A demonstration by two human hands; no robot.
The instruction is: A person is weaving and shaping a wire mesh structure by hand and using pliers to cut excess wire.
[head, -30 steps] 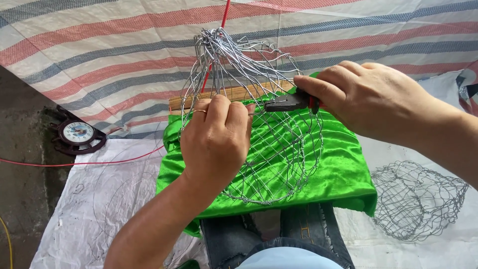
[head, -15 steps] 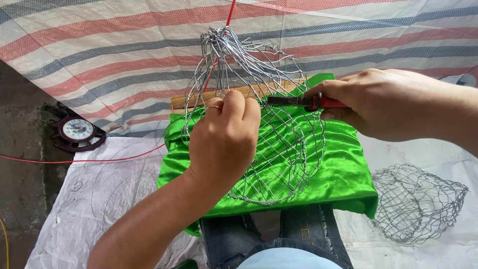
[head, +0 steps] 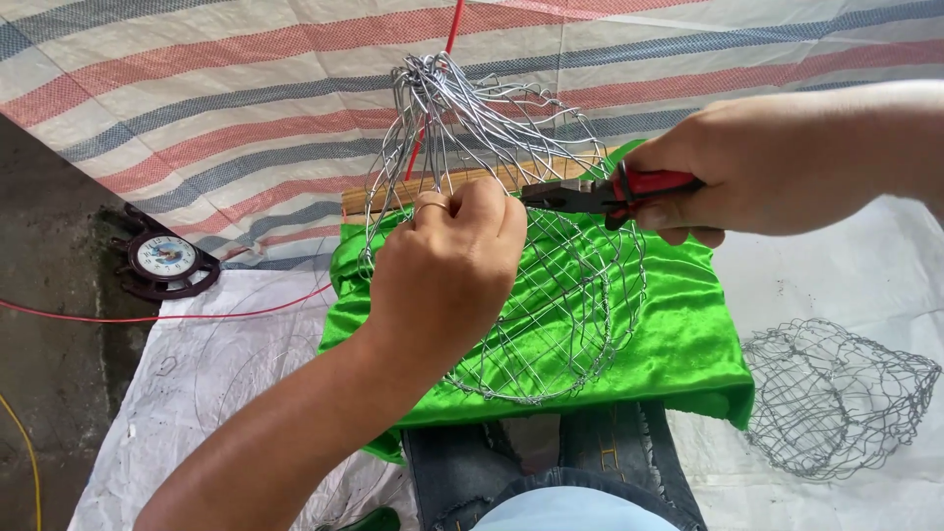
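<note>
Head view: looking down over the person's lap at work on a wire basket
Ground sheet: a striped tarpaulin [head: 197, 108] in red, blue and white bands lies across the top, with white woven sheeting [head: 177, 393] below it
Green cloth: a shiny green cloth [head: 678, 334] lies over the lap, under the work
Wire basket: an unfinished wire basket [head: 551, 324] of silver mesh stands tilted on the cloth — its loose strands gather in a bunch at the top
Second basket: a finished wire basket [head: 836, 393] lies on its side on the white sheeting, well apart to the right
Wooden strip: a wooden strip [head: 393, 197] runs behind the cloth's upper edge
Left hand: the left hand [head: 447, 275] is closed in a fist on the mesh, fingers curled around the wires near the upper rim
Right hand: the right hand [head: 777, 167] is wrapped tight round red handles
Pliers: the pliers [head: 590, 194] point left, their dark nose at the mesh just beside the left knuckles
Clock: a small round clock [head: 164, 258] sits on the dark floor at left — a thin red cord [head: 147, 318] runs just below it
</note>
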